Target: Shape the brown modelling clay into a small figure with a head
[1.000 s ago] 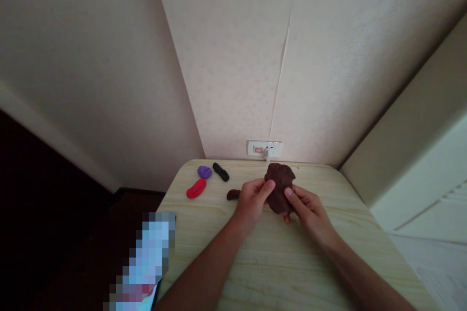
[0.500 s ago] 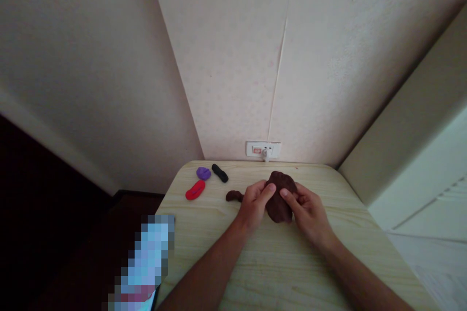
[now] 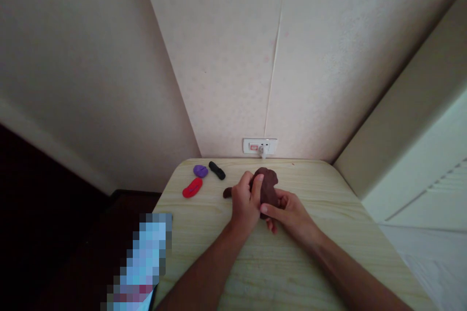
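While pinching brown clay point(image 3: 270, 188) with left hand point(image 3: 243, 200) and right hand point(image 3: 294, 213), pressing with thumbs on its upper face, curling other fingers around and beneath, over wood-grain table point(image 3: 288, 282), near pixelated screen point(image 3: 144, 255) too coarse to read.

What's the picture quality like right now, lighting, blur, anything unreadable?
Head view: dim, soft light, nearly black left of the table; head view: the screen at lower left is pixelated, unreadable; head view: the brown clay lump is dark with faint surface detail, while the left hand and right hand look slightly soft.
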